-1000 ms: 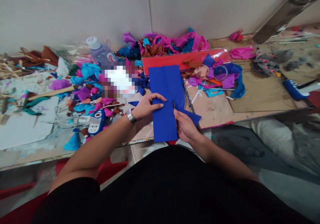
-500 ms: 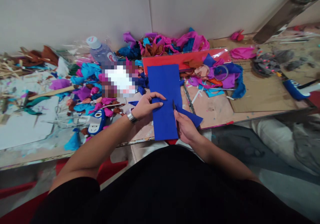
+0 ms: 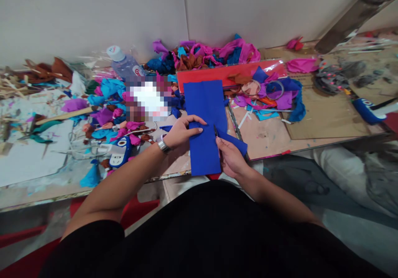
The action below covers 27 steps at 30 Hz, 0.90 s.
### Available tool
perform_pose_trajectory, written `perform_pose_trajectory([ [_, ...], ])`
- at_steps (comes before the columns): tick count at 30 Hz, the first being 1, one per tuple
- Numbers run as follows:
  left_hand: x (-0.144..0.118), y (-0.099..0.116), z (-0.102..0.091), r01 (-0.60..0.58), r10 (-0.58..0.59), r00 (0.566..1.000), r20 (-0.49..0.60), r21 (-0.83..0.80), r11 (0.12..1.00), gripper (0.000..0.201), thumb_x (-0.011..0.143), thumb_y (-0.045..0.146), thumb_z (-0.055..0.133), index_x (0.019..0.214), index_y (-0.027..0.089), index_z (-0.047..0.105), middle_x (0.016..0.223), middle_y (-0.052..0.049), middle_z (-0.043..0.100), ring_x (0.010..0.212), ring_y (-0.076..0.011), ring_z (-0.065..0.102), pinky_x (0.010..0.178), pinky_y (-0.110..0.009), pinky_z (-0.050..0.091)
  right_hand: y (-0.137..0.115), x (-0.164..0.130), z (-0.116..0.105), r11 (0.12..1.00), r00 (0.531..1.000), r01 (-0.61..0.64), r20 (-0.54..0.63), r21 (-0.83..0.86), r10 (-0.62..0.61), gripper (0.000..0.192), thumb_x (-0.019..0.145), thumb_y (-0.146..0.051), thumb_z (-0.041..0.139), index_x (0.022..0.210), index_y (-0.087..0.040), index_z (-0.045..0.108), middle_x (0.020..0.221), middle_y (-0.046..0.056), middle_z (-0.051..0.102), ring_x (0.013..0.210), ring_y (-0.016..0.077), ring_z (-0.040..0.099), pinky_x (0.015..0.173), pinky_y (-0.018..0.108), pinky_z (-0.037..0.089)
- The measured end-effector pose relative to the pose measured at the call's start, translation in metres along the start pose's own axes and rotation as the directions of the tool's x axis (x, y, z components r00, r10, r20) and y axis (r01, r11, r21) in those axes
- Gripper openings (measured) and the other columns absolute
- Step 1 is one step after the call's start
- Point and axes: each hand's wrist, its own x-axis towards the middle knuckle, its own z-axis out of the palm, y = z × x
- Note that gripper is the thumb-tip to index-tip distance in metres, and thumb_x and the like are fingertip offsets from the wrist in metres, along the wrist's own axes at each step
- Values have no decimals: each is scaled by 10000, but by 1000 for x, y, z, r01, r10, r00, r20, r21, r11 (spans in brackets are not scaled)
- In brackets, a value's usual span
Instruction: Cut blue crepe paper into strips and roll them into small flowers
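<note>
Dark-blue rectangular paper-like sheet (image 3: 205, 100): is lying at twelve o'clock before the person, its near end reaching past the pinkish flat-topped table (image 3: 270, 143).
Left hand (image 3: 183, 131): is resting at the sheet's nine o'clock, thumb and forefinger slightly parted; whether hidden fingers are pinching underneath is impossible to tell.
Right hand (image 3: 230, 157): is gripping dark slim-bladed scissors (image 3: 215, 130) snugly, at the sheet's four o'clock.
Pointed blue paper-like flap (image 3: 238, 142): is jutting toward four o'clock from the scissors; rubbing the right hand, it could be skewing the cut.
Left fingertips: are pointing toward the blades; a slip could be nicking them.
</note>
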Motion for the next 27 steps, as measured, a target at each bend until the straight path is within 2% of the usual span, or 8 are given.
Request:
perform_pose_trajectory([
  [5,-1,2,0,-13,13,1000,2,23,1000,324,769,345,872,1033,181,782,1068,-63,765,893,-171,675,811,-283,533,-4,-1,3,1000,1000,-15,-6,3,15,553,746,-660,889,822,-229,551,552,-91,478,408,59,337,354,229,122],
  [14,-1,1,0,-29,28,999,-30,-16,999,322,787,362,865,1040,181,780,1101,-81,771,868,-163,678,758,-268,533,1,-7,2,998,998,-55,-20,2,55,572,701,-675,908,841,-217,594,549,-79,531,414,67,382,384,233,201],
  [27,-3,5,3,-11,11,1000,11,-4,1000,341,767,371,881,1028,178,778,1073,-79,772,897,-173,689,803,-286,562,-9,-1,7,1000,1000,12,3,-1,-12,592,695,-681,908,825,-226,554,532,-96,480,402,58,344,345,225,119],
])
